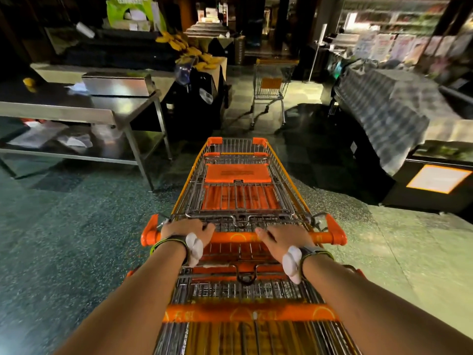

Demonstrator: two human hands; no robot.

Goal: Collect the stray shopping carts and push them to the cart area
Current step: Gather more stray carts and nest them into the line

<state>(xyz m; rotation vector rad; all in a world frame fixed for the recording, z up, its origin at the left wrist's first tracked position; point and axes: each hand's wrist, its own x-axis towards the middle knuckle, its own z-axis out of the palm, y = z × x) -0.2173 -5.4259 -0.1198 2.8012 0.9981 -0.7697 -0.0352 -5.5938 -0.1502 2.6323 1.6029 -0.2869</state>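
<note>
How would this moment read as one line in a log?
left hand grips orange handle | right hand grips same handle | nested carts aimed at stray cart ahead

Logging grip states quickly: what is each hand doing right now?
Left hand: gripping the orange cart handle.
Right hand: gripping the same handle.

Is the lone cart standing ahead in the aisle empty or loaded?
Empty, as far as visible: the lone cart shows only bare wire basket and its orange flap, though blur hides small items.
</note>
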